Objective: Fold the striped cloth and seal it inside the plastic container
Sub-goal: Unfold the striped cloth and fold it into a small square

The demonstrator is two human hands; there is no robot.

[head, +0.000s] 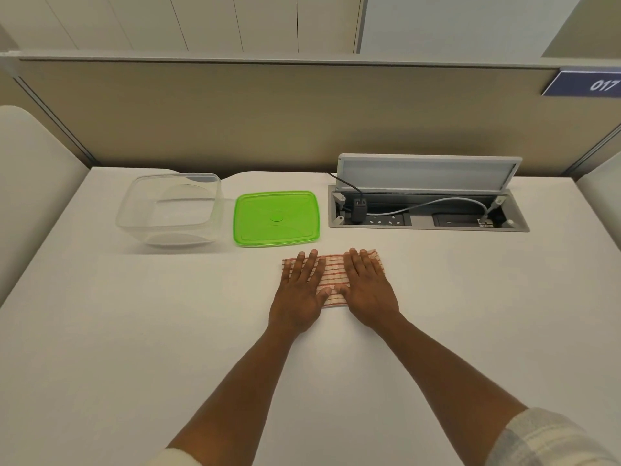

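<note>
My left hand (300, 290) and right hand (366, 290) both lie flat with fingers spread, palms pressing the striped cloth (331, 275) onto the table (134, 331), about midway between its left and right edges and nearer the far edge. The cloth looks already folded to a small rectangle. I judge it light, soft and limp, so it will sag or unfold if lifted by 1 corner; I would pinch both short ends, or slide fingers under the folded edge. The clear plastic container (169, 210) stands open toward the far left corner, the green lid (276, 218) flat just beside it.
</note>
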